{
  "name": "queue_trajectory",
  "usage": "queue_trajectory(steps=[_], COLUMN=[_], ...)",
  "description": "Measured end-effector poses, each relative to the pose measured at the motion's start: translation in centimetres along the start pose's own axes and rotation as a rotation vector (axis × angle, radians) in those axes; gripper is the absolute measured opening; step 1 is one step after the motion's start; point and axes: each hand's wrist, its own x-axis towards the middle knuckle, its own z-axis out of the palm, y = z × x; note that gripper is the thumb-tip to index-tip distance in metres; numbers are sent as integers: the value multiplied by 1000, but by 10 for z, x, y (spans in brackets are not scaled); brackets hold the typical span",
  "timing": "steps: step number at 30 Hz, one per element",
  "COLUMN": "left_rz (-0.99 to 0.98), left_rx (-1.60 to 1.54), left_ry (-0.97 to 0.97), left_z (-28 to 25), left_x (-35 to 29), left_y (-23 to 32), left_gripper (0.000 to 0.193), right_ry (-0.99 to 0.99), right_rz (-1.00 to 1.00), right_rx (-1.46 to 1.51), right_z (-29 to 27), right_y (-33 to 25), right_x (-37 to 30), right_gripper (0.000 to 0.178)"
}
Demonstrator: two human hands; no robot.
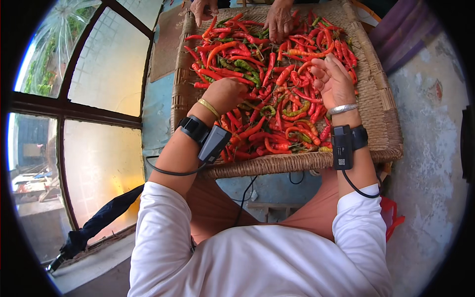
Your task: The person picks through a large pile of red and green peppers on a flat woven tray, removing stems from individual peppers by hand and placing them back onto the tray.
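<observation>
Red chili peppers (pixel 297 109), with some green ones among them, lie heaped on a woven tray (pixel 277 164) in front of me. My left hand (pixel 226 93) is at the left part of the heap, its fingers curled down into the peppers. What they hold, if anything, is hidden. Over the right part, my right hand (pixel 336 85) is turned palm inward with loosely bent fingers apart. A reddish chili pepper lies close to its fingertips; I see nothing clearly gripped.
Across the tray, another person's hand (pixel 279 22) touches the peppers, and that person's other hand (pixel 202 10) hangs at the far left edge. A window (pixel 62 111) and a folded dark umbrella (pixel 106 218) are at my left. A wall (pixel 430 148) stands at right.
</observation>
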Motion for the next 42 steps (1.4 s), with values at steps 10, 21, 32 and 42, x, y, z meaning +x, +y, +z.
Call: queue_trajectory(steps=[10, 21, 32, 42], left_rz=[-39, 18, 106, 94], left_rx=[140, 241, -297, -686], left_ry=[-219, -185, -167, -82], left_z=[5, 10, -35, -40], left_x=[9, 2, -3, -5], left_y=[5, 29, 29, 59], left_gripper=[27, 41, 14, 16], right_ry=[-304, -313, -351, -553], right_rz=[306, 305, 272, 335], right_rx=[-294, -360, -580, -589], right_z=[9, 11, 16, 20], right_y=[23, 25, 28, 34], right_x=[-10, -13, -15, -27], right_gripper=[27, 27, 23, 27])
